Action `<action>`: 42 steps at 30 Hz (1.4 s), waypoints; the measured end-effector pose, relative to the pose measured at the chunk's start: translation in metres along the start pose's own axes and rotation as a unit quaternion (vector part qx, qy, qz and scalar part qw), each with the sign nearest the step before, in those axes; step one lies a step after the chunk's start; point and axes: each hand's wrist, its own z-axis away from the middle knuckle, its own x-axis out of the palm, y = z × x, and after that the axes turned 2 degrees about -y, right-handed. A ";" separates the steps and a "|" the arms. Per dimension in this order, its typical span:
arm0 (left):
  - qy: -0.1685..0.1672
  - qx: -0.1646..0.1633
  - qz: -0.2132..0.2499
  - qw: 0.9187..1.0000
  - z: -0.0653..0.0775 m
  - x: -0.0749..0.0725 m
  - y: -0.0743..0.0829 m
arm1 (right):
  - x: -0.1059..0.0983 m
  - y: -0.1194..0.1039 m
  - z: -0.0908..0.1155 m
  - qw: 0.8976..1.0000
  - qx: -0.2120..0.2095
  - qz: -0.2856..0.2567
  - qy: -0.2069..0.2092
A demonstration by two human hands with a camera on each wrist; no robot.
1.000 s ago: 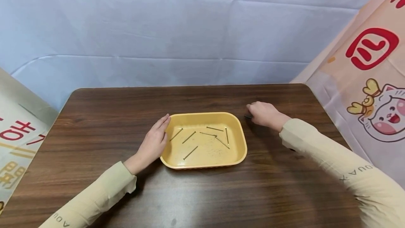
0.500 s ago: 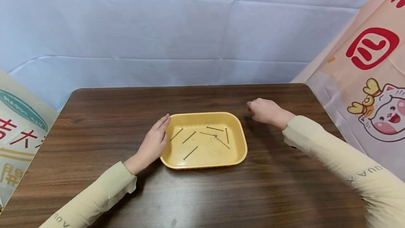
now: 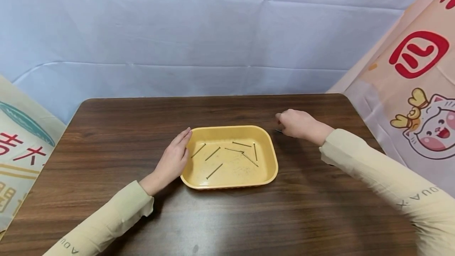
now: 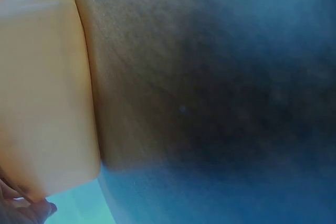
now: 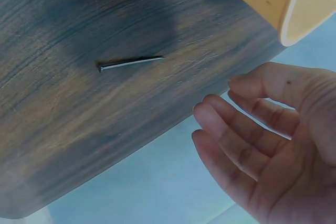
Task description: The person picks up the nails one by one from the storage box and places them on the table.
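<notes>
While a loose nail (image 5: 131, 63) lies on the dark wood-grained table (image 3: 124, 125) at about 2 o'clock from the yellow tray (image 3: 227, 131), the right hand (image 3: 298, 123) hangs just beside it, its fingers loosely curved and holding nothing; the right wrist view shows the nail apart from the fingertips. Seven nails (image 3: 215, 171) lie in the tray: four gather between 1 and 3 o'clock, two of them meeting at their ends, two more lie toward 9, and one between 7 and 8. At the tray's 9 o'clock, the left hand (image 3: 170, 159) rests against the rim, fingers straight and together, touching the tray without being curled round it. Cream sleeves (image 3: 369, 173) cover both forearms. Beyond the table, pale cloth (image 3: 213, 31) hangs at 12 o'clock, with printed banners at 9 and 3, the latter bearing a smiling cartoon face (image 3: 439, 129).
</notes>
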 end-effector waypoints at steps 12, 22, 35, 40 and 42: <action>0.004 0.000 -0.001 1.000 0.000 0.001 0.000 | -0.008 -0.010 0.002 1.000 -0.015 0.009 0.007; 0.001 -0.002 -0.001 1.000 0.000 0.001 0.000 | -0.014 -0.014 0.003 0.999 -0.033 0.013 0.029; 0.000 -0.001 -0.001 1.000 -0.001 0.002 -0.001 | -0.029 -0.028 0.004 0.999 -0.036 -0.003 0.017; 0.000 -0.003 0.002 1.000 -0.001 0.001 0.000 | -0.031 -0.032 0.004 0.999 -0.034 0.000 0.016; 0.001 -0.002 0.002 1.000 -0.001 0.001 0.000 | -0.031 -0.033 0.004 0.999 -0.036 0.000 0.020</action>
